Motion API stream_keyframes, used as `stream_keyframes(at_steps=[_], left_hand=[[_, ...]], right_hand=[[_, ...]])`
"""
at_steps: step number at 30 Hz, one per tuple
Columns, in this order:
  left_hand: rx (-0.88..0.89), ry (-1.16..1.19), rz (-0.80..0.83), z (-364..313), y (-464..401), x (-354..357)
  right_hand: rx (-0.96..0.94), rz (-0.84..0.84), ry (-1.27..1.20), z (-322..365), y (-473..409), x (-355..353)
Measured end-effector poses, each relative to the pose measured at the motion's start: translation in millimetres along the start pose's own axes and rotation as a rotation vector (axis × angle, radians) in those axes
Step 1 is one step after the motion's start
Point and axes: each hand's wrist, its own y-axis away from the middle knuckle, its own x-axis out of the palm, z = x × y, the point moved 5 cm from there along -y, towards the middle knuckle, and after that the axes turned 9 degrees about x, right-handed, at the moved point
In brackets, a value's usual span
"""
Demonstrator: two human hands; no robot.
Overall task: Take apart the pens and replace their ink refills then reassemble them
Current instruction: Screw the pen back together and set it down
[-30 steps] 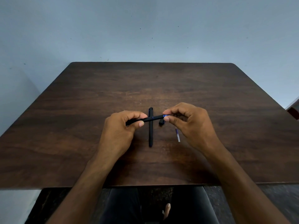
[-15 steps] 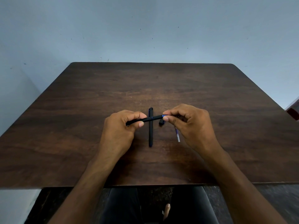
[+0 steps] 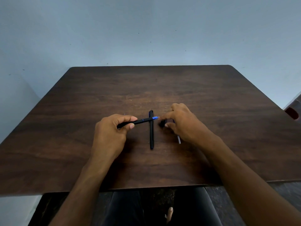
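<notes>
- left hand: fingers grasping the pen barrel, blue tip exposed, held above the second pen lying on the surface
- right hand: fingers pinching the small black cap down on the surface
- loose refill by right wrist
- risk: wrist may knock the refill and roll it; cap may slip from a shallow pinch

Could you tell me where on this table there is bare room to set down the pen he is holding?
Bare wood lies on the table beyond the hands and along its left side. The middle is crowded: lying pen, small black piece, refill, left hand, held pen, right hand.
</notes>
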Motion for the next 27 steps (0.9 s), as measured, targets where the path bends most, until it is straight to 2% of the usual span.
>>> stream_keyframes(at_steps=[8, 13, 16, 19, 22, 27], left_hand=[[-0.002, -0.005, -0.003, 0.4, -0.4, -1.9], [0.001, -0.027, 0.01, -0.1, -1.5, -0.7], [0.007, -0.024, 0.004, -0.1, -2.4, -1.9], [0.007, -0.022, 0.004, -0.1, -3.5, -1.7], [0.006, -0.019, 0.008, -1.5, -3.7, 0.5], [0.013, -0.01, 0.018, -5.3, -4.2, 3.8]], right_hand=[[-0.033, 0.005, 0.035, 2.7, -1.9, -1.8], [-0.085, -0.143, 0.056, 3.3, 4.3, -8.7], [-0.067, -0.238, 0.0, -1.8, 7.0, -18.7], [-0.027, -0.234, -0.044, -4.5, 12.1, -23.2], [-0.077, -0.314, -0.183, -2.6, 28.1, -25.9], [-0.104, -0.295, -0.341, 0.3, 34.5, -23.8]])
